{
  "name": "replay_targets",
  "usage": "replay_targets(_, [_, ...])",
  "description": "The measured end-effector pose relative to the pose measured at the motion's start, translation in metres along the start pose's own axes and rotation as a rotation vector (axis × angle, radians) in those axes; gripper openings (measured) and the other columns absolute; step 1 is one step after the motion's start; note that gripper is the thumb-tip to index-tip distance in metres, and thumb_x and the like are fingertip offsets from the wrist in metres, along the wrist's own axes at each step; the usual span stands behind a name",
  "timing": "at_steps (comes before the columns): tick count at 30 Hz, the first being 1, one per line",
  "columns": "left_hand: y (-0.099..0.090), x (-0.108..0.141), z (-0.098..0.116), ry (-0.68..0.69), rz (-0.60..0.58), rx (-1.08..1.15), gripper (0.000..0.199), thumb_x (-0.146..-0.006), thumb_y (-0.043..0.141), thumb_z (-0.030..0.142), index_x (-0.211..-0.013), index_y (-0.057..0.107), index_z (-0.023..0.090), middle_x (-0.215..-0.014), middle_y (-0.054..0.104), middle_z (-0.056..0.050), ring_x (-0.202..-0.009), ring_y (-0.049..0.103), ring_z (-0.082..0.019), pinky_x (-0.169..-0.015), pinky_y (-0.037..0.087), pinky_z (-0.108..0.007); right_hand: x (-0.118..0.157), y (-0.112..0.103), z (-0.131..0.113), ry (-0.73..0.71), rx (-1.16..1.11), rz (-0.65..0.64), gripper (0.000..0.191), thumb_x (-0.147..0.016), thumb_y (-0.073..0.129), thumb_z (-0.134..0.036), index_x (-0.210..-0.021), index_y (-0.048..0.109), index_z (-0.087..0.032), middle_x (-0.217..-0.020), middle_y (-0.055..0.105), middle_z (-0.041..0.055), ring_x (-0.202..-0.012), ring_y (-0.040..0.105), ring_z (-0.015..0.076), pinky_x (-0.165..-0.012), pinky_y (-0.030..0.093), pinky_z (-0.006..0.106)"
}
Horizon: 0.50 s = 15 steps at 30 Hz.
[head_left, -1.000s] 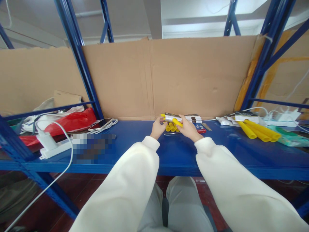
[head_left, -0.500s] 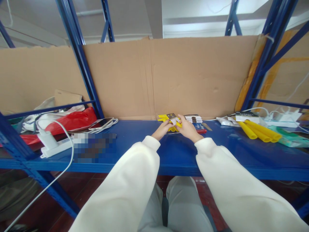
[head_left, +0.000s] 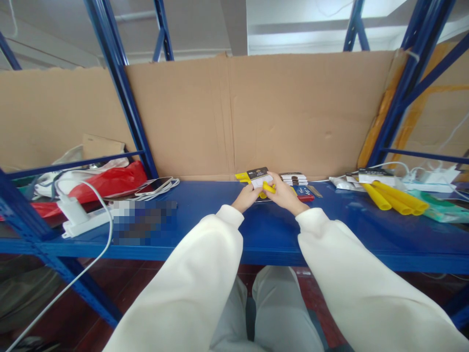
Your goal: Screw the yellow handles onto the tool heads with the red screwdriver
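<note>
Both hands meet over the back middle of the blue shelf. My left hand (head_left: 245,198) is closed on the lower left of a black-and-white printed card (head_left: 261,177). My right hand (head_left: 284,194) is closed at the card's right side, its fingers around a yellow piece (head_left: 268,188) at the card's lower edge. I cannot tell whether that piece is joined to the card. Another yellow part (head_left: 242,177) shows behind the left fingers. Just right of my right hand lie a stack of white cards with black bands (head_left: 293,179) and a blue-and-red packet (head_left: 305,193).
Yellow tubes (head_left: 395,198) lie at the right beside a green packet (head_left: 439,208) and white plugs. A narrow grey strip (head_left: 314,191) lies near the packet. At left are a power strip (head_left: 86,221), a red bag (head_left: 113,183) and a phone. Cardboard (head_left: 293,112) walls the back.
The card has tilted up and shows more of its printed face. The yellow piece has shifted between my fingers, while both arms stay nearly where they were.
</note>
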<state>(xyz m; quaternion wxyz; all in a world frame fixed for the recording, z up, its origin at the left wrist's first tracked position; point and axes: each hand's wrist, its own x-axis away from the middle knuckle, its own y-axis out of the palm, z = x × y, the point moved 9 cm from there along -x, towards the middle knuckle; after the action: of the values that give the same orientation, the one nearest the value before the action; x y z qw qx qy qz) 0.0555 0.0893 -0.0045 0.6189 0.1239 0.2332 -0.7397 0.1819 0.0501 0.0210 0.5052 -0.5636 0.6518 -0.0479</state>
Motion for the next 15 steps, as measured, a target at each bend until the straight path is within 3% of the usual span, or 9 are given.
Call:
replay_targets(5, [-0.013,0.002,0.010,0.042,0.105,0.084,0.028,-0.080,0.062,0.018,-0.102,0.078,0.017,-0.116,0.078,-0.009,-0.122,0.067,-0.030,-0.111,0.047,-0.045,-0.004,0.004,0.021,0.226,-0.499,0.056,0.057,-0.089,0.063,-0.037,-0.142,0.050,-0.019,-0.100,0.076,0.0089,-0.090,0.072,0.0226,-0.083,0.059,0.038])
replay_targets(8, [-0.022,0.006,0.015,0.045,0.190,0.080,0.024,-0.078,0.062,0.017,-0.096,0.077,0.015,-0.112,0.079,-0.010,-0.118,0.069,-0.030,-0.110,0.048,-0.044,-0.001,0.017,0.026,0.370,-0.724,-0.045,0.035,-0.093,0.057,-0.038,-0.122,0.060,-0.019,-0.100,0.075,0.0093,-0.080,0.072,0.0209,-0.072,0.060,0.034])
replay_targets(12, [-0.031,0.009,0.019,0.054,0.295,0.199,0.022,-0.082,0.063,0.026,-0.096,0.075,0.014,-0.109,0.079,-0.010,-0.114,0.070,-0.029,-0.107,0.050,-0.042,0.004,0.023,0.022,0.409,-0.835,-0.139,0.015,-0.090,0.062,-0.035,-0.096,0.061,-0.021,-0.088,0.075,0.0048,-0.072,0.070,0.0169,-0.063,0.057,0.027])
replay_targets(15, [-0.036,0.006,0.012,0.009,0.347,0.346,0.036,-0.089,0.060,0.046,-0.100,0.072,0.014,-0.108,0.079,-0.011,-0.110,0.072,-0.029,-0.102,0.053,-0.041,0.005,0.019,0.021,0.411,-0.845,-0.119,0.019,-0.089,0.066,-0.038,-0.086,0.056,-0.022,-0.074,0.071,0.0006,-0.061,0.066,0.0130,-0.057,0.051,0.022])
